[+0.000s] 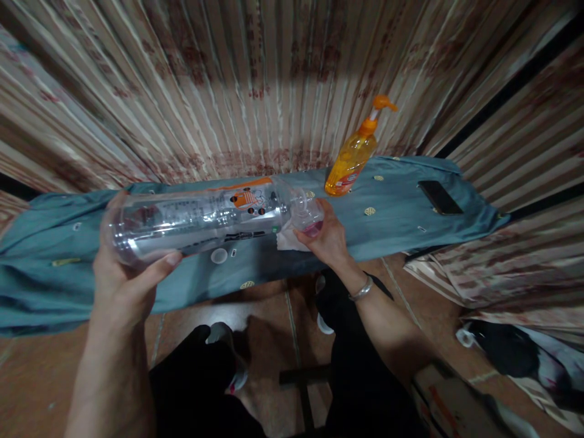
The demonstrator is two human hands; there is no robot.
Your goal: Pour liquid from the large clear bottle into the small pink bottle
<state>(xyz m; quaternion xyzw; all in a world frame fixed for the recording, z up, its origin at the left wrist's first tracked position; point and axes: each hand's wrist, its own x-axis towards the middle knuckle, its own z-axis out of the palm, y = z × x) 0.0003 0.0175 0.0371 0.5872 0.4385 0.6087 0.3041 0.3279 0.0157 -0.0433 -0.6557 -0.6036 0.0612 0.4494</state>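
My left hand (125,274) is wrapped round the base of a large clear plastic bottle (201,222) with an orange cartoon print. The bottle lies nearly level in the air, its neck pointing right. At that neck, my right hand (332,240) grips a small clear container (310,213) with some pink in its lower part. Neck and container overlap in view; whether they touch I cannot tell. Beneath them a piece of white tissue (288,238) shows on the cloth. A small round translucent lid (219,256) lies below the bottle.
A blue-green patterned cloth (392,225) covers the narrow table. An orange pump bottle (351,163) stands behind my right hand, and a black phone (439,198) lies at the right. Pleated curtains (274,91) hang behind. Dark and white fabric (506,350) is on the right-hand floor.
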